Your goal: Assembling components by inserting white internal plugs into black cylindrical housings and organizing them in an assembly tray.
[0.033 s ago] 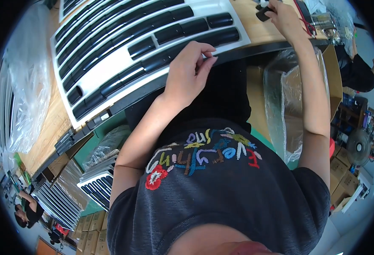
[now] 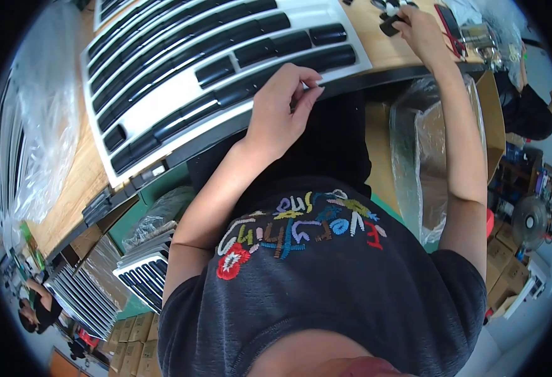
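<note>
A white tray (image 2: 163, 103) lies on the workbench, filled with curved rows of glossy black pieces (image 2: 226, 31). Several slots in its nearer rows show bare white. My left hand (image 2: 279, 110) hovers at the tray's near edge, above the front row. Its fingers are loosely curled, a small gap separates thumb and fingertips, and no object shows between them. At the far right of the bench, my right hand (image 2: 422, 34) pinches a small black piece (image 2: 390, 26). Right beside its fingertips are small black and white items (image 2: 389, 7), partly hidden by the hand.
A red-and-black item (image 2: 450, 30) and a clear container (image 2: 478, 38) stand right of my right hand. Clear plastic film (image 2: 47, 125) covers the bench's left end. Below the bench, a plastic-lined carton (image 2: 430, 125) and stacked trays (image 2: 144, 276) sit. Other people work at both sides.
The tray and bench appear slightly shifted to the right in the picture. Both hands keep nearly the same pose, and the black piece stays in my right hand.
</note>
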A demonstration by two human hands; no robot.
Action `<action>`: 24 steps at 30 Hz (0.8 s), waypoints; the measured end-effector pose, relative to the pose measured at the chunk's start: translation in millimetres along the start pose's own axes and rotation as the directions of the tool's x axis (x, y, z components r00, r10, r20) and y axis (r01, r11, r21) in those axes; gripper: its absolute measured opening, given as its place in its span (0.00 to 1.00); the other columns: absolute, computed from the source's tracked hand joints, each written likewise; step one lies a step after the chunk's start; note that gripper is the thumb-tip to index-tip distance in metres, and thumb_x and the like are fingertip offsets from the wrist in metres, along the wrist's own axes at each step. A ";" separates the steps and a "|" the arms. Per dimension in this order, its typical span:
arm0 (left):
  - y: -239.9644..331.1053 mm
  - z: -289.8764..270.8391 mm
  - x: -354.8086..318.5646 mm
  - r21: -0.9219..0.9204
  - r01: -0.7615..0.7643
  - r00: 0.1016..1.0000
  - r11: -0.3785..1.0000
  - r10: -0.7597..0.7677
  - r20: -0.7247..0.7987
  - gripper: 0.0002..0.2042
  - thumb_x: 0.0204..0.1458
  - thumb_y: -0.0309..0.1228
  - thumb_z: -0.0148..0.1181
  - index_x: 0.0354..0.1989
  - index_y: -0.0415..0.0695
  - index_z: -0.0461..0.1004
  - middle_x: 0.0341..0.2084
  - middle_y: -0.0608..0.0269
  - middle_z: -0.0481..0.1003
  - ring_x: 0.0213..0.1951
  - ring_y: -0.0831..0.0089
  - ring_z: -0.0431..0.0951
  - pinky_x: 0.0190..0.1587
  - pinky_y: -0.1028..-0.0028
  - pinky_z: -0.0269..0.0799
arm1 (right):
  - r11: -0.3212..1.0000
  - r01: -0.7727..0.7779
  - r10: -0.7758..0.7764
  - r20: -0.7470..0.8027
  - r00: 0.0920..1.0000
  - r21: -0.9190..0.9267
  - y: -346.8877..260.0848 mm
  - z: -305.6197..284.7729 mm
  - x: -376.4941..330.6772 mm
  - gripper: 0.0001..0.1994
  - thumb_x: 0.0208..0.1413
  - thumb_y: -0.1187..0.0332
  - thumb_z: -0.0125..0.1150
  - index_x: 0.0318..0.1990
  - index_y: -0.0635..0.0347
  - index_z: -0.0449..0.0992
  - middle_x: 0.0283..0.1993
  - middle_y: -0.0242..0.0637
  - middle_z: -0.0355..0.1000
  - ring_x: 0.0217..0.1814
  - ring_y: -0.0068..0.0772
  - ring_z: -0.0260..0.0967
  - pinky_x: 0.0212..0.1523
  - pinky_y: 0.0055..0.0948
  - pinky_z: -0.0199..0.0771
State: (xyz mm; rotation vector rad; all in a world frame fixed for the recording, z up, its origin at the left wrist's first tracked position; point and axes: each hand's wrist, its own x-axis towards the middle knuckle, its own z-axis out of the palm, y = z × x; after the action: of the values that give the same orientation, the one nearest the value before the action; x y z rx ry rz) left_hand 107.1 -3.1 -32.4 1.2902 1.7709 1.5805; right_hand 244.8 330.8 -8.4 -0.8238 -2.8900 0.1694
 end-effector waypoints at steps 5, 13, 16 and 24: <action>13.2 -95.8 -17.2 0.429 -0.149 0.945 0.891 0.256 -0.204 0.10 0.48 0.17 0.61 0.39 0.40 0.76 0.37 0.55 0.75 0.38 0.58 0.76 0.44 0.66 0.73 | 0.904 -0.167 0.226 -0.108 0.968 0.395 -34.0 0.2 -28.9 0.12 0.57 0.71 0.64 0.45 0.68 0.76 0.32 0.38 0.78 0.34 0.24 0.76 0.38 0.22 0.76; -4.0 -237.8 -66.4 0.972 0.000 0.998 0.233 -0.061 0.015 0.09 0.54 0.21 0.57 0.42 0.47 0.75 0.50 0.53 0.67 0.51 0.54 0.67 0.53 0.58 0.62 | 0.640 -0.127 0.276 -0.073 0.958 0.758 -61.6 19.9 -19.7 0.16 0.55 0.68 0.69 0.46 0.68 0.75 0.32 0.31 0.76 0.32 0.19 0.74 0.36 0.17 0.75; -5.2 -244.3 -71.2 0.975 0.000 0.992 0.222 -0.125 0.029 0.07 0.54 0.23 0.57 0.40 0.45 0.73 0.50 0.53 0.67 0.52 0.53 0.67 0.54 0.57 0.61 | 0.584 -0.239 0.324 0.047 0.945 0.776 -72.1 17.1 -21.4 0.13 0.54 0.69 0.70 0.43 0.66 0.76 0.31 0.30 0.75 0.30 0.19 0.74 0.35 0.17 0.75; -9.3 -259.1 -71.7 0.912 0.045 0.996 0.408 -0.089 -0.009 0.11 0.46 0.14 0.60 0.35 0.40 0.68 0.43 0.52 0.69 0.46 0.54 0.70 0.48 0.62 0.67 | 0.530 -0.200 0.416 -0.047 0.908 0.824 -84.3 30.0 -25.9 0.09 0.53 0.69 0.71 0.35 0.65 0.79 0.28 0.32 0.77 0.27 0.17 0.72 0.33 0.16 0.75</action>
State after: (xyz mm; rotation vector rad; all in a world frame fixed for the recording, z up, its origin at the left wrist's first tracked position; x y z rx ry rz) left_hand -72.7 -199.5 6.3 1.5911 2.7633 0.3644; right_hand 218.4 243.8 -28.4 -1.0263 -2.0017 1.2301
